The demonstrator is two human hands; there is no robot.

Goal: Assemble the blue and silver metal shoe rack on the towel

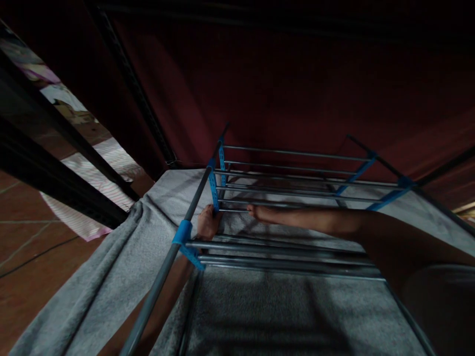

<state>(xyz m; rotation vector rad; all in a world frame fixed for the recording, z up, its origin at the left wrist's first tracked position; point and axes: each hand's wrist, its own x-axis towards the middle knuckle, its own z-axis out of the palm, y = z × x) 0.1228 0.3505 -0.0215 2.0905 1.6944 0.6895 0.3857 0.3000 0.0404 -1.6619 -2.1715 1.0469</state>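
A metal drying rack with grey rods and blue plastic joints fills the middle of the view. A grey towel hangs over its left side and lies under the rods. My right arm reaches in from the right, beneath the upper rods. My right hand is at the rack's left rail, next to a blue joint, resting against the towel. Its fingers look curled closed, but the rods hide what they grip. My left hand is out of sight.
A dark red curtain or wall stands behind the rack. At the left a black frame crosses a brown tiled floor, with a striped pink-white cloth on the floor.
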